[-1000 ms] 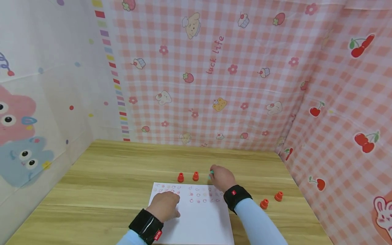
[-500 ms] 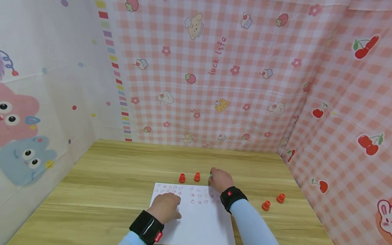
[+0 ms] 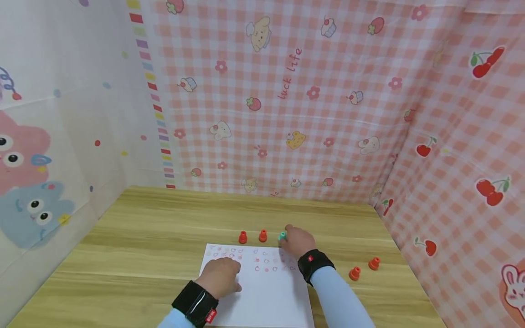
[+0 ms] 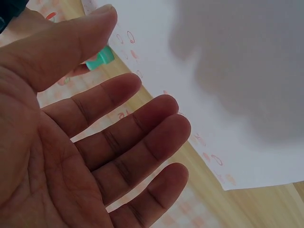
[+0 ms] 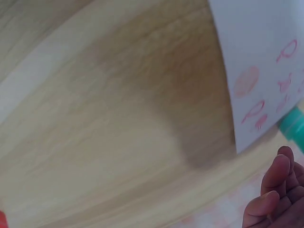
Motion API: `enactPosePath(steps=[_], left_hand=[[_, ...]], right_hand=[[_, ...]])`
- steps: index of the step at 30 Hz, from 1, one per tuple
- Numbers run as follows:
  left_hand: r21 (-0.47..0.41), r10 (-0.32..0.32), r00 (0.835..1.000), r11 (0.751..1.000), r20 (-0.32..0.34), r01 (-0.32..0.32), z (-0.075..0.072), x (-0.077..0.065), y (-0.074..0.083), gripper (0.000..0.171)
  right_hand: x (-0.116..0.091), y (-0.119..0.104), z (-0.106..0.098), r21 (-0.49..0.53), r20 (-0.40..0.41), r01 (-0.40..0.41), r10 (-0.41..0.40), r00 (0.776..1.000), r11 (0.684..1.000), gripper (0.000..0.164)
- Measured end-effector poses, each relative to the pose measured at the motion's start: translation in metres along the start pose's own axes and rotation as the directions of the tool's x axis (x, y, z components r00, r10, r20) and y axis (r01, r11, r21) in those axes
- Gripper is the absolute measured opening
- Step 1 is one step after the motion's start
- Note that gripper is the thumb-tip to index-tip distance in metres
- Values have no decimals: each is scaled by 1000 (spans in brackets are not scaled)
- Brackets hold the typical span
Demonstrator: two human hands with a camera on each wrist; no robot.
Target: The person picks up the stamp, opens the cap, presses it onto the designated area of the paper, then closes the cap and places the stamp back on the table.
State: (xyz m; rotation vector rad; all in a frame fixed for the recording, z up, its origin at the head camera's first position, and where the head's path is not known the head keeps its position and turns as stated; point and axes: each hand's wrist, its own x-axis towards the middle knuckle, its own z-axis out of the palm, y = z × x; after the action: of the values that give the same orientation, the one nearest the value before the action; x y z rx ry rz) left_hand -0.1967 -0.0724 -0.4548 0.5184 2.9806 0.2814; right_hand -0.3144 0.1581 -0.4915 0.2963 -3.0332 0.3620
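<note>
A small green stamp (image 3: 282, 236) stands on the wooden table just past the paper's far edge, level with two red stamps. My right hand (image 3: 298, 241) is right beside it. In the right wrist view the loosely bent fingers (image 5: 275, 173) show a gap to the green stamp (image 5: 293, 126). My left hand (image 3: 220, 277) is over the left part of the white paper (image 3: 266, 300), holding nothing. Its fingers (image 4: 156, 137) are spread and relaxed, and a shadow falls on the sheet. Rows of small red and pink prints (image 3: 266, 261) cover the sheet's far part.
Two red stamps (image 3: 263, 235) stand behind the paper, left of the green one. Right of my right forearm are two more red stamps (image 3: 354, 273). Patterned cloth (image 3: 262, 114) walls in the table (image 3: 164, 218) at the back and sides.
My right hand has lowered the green stamp to the table and let go of it, shifting slightly right. The left hand has stayed in place.
</note>
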Motion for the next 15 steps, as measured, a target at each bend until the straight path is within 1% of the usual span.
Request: enactPosePath(steps=[2,6,12,15], left_hand=[[0,-8,1000,1000,10,8,-1,0,0,36],[15,-6,1000,1000,6,6,-2,0,1,35],[31,10,1000,999,-9,-10,-2,1,2,34],[40,15,1000,999,-13,-15,-1,1,2,34]], right_hand=[[-2,3,-5,18,10,-17,16,1000,1000,50],[-7,10,-17,30,21,-47,46,999,998,54],[-15,28,-36,-37,-7,-42,42,999,998,48],[-20,40,-46,-49,-8,-56,56,998,997,45]])
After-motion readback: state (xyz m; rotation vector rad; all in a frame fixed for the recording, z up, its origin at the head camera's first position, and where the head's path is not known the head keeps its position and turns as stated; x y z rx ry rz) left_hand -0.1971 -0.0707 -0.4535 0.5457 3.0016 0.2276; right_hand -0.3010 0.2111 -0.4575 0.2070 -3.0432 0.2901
